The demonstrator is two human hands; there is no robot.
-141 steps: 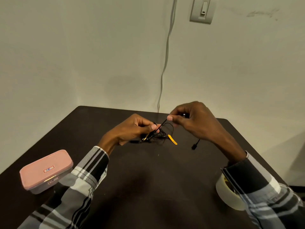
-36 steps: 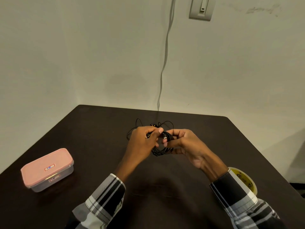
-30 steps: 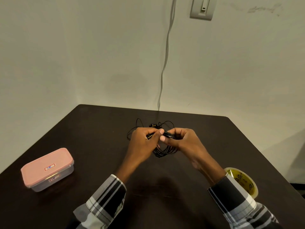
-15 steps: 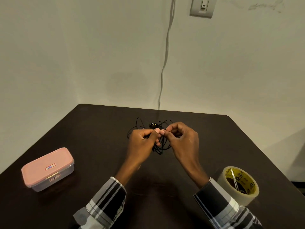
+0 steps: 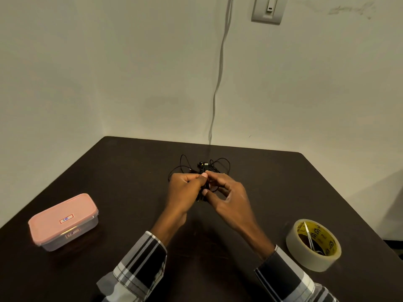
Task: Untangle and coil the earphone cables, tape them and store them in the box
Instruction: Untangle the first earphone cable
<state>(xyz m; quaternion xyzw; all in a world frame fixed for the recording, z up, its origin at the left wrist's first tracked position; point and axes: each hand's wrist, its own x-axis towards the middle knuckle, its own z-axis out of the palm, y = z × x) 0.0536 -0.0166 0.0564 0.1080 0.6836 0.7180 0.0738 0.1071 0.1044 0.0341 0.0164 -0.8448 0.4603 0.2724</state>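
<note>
Both forearms reach forward from the near edge and meet over the middle of the surface (image 5: 130, 171), wrists slightly raised. The left hand (image 5: 185, 190) has its fingers curled in, thumb tip pressed forward against the black earphone cable (image 5: 205, 188), gripping the bundled part of it. The right hand (image 5: 229, 192) faces it, index finger and thumb bent into a pinch on the same bundle, the other fingers loosely curled behind. The fingertips of the two hands nearly touch.

The cable is thin, black and glossy. Part of it is gathered into a tight bunch between the hands; the rest spills in loose, uneven loops (image 5: 224, 164) on the surface just beyond the knuckles, with a small dark piece that has a yellowish spot among them.

The sleeves (image 5: 141, 264) are a soft plaid in black, grey and white, cuffs pulled to the wrists.

To the left, well apart from the hands, sits a rectangular box (image 5: 65, 221) with rounded corners, a matte pink lid closed on a clear plastic base. To the right lies a wide tape roll (image 5: 311, 256), pale on the outside with a yellow printed core. The surface is dark brown, smooth and faintly reflective, set against a plain off-white wall (image 5: 109, 73).
</note>
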